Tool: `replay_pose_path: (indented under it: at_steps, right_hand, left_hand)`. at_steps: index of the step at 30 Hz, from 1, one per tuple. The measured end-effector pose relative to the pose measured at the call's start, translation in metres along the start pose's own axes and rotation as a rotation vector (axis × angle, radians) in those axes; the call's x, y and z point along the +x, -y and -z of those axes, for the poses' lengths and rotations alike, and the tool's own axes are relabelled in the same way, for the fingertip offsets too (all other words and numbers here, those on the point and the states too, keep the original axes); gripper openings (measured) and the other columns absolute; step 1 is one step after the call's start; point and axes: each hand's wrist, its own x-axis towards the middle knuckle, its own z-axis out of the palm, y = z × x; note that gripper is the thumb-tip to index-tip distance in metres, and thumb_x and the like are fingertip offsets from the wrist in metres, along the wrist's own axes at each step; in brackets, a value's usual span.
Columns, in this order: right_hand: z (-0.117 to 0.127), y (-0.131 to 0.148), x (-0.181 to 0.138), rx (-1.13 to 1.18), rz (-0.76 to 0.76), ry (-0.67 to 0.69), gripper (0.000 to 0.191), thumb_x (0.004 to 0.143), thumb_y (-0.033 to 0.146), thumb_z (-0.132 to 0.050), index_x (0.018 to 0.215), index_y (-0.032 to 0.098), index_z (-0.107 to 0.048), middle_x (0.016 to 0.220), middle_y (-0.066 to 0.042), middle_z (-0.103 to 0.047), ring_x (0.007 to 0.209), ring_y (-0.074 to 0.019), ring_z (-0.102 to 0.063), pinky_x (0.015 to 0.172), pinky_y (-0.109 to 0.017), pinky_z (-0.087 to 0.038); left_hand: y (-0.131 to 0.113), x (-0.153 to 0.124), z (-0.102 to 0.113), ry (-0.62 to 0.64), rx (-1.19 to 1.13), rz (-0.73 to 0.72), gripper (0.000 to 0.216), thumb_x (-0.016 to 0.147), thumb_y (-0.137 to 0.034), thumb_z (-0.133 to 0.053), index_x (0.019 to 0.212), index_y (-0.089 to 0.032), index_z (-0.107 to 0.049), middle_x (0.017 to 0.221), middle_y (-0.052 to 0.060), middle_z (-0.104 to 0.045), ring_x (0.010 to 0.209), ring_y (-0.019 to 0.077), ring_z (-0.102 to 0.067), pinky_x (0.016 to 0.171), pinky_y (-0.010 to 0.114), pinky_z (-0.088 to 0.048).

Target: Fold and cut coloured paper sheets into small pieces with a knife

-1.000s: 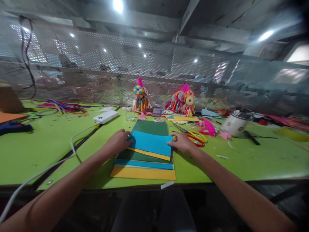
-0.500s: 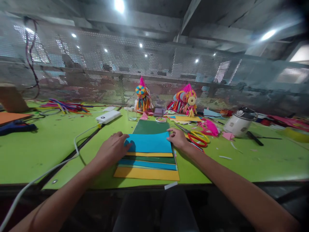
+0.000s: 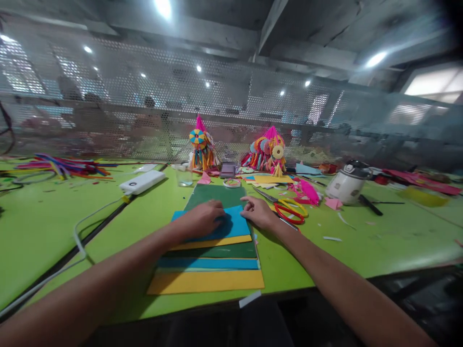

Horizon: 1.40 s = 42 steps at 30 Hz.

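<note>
A blue paper sheet (image 3: 237,226) lies over a yellow sheet (image 3: 213,245) on a dark green board (image 3: 217,191). My left hand (image 3: 207,218) rests on the blue sheet with its fingers curled together; whatever is under the fingertips is hidden. At the sheet's right edge, my right hand (image 3: 258,212) has its thumb and bent fingers on the blue paper. Closer to me, a blue strip (image 3: 210,263) and a wider yellow strip (image 3: 206,282) stick out from below the green.
Scissors with red and yellow handles (image 3: 289,212) lie right of my right hand. A white kettle-shaped pot (image 3: 345,185), a glass (image 3: 184,176), a white power bank (image 3: 142,182) with a cable, and colourful tassel ornaments (image 3: 203,144) stand around. A white paper scrap (image 3: 249,299) overhangs the front edge.
My left hand has moved right from the blue sheet's left edge onto its middle. The sheet now sits slightly tilted. My right hand stays at its right edge, and the view has shifted.
</note>
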Motion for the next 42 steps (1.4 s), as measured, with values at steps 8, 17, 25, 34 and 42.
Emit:
replay_pose_path:
  at_steps: [8,17,25,34,42]
  right_hand:
    - [0.056,-0.009,0.007,-0.018,-0.065,-0.281,0.017,0.081,0.023,-0.059,0.085,0.014,-0.073,0.071,-0.003,-0.069,0.062,-0.0137,-0.06,0.063,-0.025,-0.047]
    - [0.093,-0.016,-0.03,-0.623,-0.035,0.028,0.025,0.076,0.03,-0.075,0.057,0.017,-0.065,0.062,-0.006,-0.064,0.061,-0.0173,-0.056,0.059,-0.026,-0.037]
    - [0.08,-0.032,-0.06,-0.866,0.052,0.038,0.014,0.088,0.029,-0.065,0.09,0.015,-0.067,0.095,-0.013,-0.066,0.089,-0.0254,-0.059,0.076,-0.032,-0.042]
    - [0.074,-0.025,-0.052,-0.603,0.108,0.009,0.019,0.094,0.03,-0.058,0.105,0.016,-0.063,0.101,-0.01,-0.067,0.085,-0.0211,-0.058,0.069,-0.028,-0.038]
    - [0.065,-0.01,-0.039,-0.455,0.143,0.068,0.018,0.09,0.029,-0.062,0.103,0.018,-0.068,0.101,-0.009,-0.068,0.085,-0.0198,-0.059,0.07,-0.027,-0.039]
  left_hand:
    - [0.014,-0.007,-0.02,-0.108,-0.074,-0.03,0.025,0.091,-0.016,-0.05,0.107,-0.017,-0.07,0.1,0.012,-0.063,0.096,0.0233,-0.06,0.09,0.037,-0.05]
    - [0.021,-0.005,-0.023,-0.118,-0.137,-0.052,0.024,0.095,-0.027,-0.051,0.105,-0.019,-0.071,0.099,0.01,-0.064,0.095,0.0229,-0.06,0.089,0.037,-0.05]
    - [0.012,-0.006,-0.03,-0.263,-0.085,0.085,0.031,0.095,-0.032,-0.048,0.11,-0.015,-0.069,0.113,0.015,-0.061,0.105,0.0268,-0.058,0.097,0.042,-0.049]
    - [0.009,-0.008,-0.029,-0.198,-0.031,0.132,0.038,0.097,-0.041,-0.046,0.118,-0.014,-0.064,0.114,0.016,-0.061,0.107,0.0289,-0.057,0.098,0.046,-0.048]
    - [0.008,-0.008,-0.029,-0.203,-0.056,0.135,0.036,0.095,-0.04,-0.047,0.115,-0.016,-0.066,0.116,0.016,-0.062,0.105,0.0283,-0.059,0.097,0.046,-0.049]
